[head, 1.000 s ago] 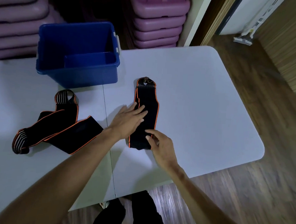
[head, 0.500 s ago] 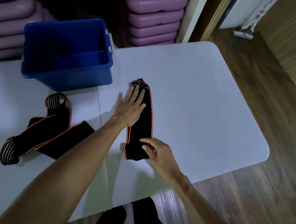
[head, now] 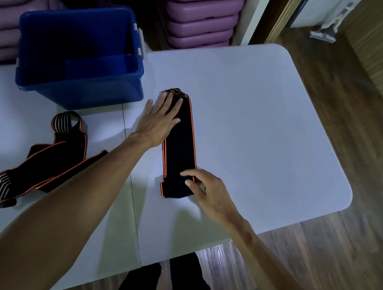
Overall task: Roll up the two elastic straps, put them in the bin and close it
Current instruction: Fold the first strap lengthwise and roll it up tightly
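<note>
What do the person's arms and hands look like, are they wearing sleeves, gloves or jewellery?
Both forearms are bare up to the picture's edge, with no sleeves showing. The left hand and right hand wear no gloves, and no rings, watch or bracelets show. The fingers are uncovered.

bin (head: 81, 91) behind straps (head: 179, 144), on table (head: 266, 127)

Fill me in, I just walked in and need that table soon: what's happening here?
A person is tidying two black, orange-edged elastic straps. The left hand presses flat on the far end of the folded strap on the white folding table, while the right hand pinches its near end, apparently about to roll it. The second strap lies loose to the left. The open blue plastic bin holds neither strap.
</note>
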Demonstrator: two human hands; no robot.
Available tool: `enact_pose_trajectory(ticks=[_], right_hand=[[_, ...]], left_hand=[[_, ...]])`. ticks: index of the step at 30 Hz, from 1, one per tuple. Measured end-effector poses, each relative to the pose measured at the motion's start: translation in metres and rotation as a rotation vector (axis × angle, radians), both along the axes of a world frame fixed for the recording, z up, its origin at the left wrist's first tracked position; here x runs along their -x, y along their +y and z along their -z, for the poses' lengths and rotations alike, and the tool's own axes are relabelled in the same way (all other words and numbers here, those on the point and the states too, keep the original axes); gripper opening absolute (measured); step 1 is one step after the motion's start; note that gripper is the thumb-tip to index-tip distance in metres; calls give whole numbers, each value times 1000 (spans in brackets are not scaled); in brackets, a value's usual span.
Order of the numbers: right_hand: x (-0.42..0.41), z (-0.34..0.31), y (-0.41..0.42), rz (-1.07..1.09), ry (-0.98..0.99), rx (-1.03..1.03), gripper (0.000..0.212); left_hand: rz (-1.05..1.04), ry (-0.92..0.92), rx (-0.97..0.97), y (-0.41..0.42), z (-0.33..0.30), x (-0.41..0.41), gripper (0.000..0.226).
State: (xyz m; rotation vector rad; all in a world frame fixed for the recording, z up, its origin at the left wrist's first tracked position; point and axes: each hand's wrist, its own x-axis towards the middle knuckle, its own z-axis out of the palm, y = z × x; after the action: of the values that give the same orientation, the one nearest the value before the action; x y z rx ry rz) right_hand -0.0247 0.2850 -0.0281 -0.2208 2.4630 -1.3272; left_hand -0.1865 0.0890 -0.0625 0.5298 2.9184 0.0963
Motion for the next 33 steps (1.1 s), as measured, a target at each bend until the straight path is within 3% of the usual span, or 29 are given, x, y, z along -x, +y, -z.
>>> enact_pose_trajectory(ticks=[5, 10, 15, 20, 24, 28, 30, 33], right_hand=[[-10, 2, 9, -7, 51, -30, 28], [-10, 6, 6, 0, 70, -80, 28], [-3, 5, 4, -33, 37, -120, 28], [6, 9, -1, -17, 48, -207, 27], [7, 11, -11, 59, 120, -245, 24], [7, 19, -16, 78, 226, -301, 20], [7, 21, -16, 80, 249, -311, 20], [6, 22, -18, 78, 254, -313, 20]], left_hand=[[-81, 21, -88, -10, -10, -3, 61], [-88, -86, -143, -13, -12, 0, 64], [-133, -210, -76, -21, -2, -3, 86], [-138, -159, -62, -18, -6, 0, 86], [-95, 109, 8, -10, -13, -10, 72], [17, 279, -132, -8, -15, -20, 46], [90, 244, -224, -12, -14, -29, 41], [102, 47, -481, -19, -20, -62, 30]])
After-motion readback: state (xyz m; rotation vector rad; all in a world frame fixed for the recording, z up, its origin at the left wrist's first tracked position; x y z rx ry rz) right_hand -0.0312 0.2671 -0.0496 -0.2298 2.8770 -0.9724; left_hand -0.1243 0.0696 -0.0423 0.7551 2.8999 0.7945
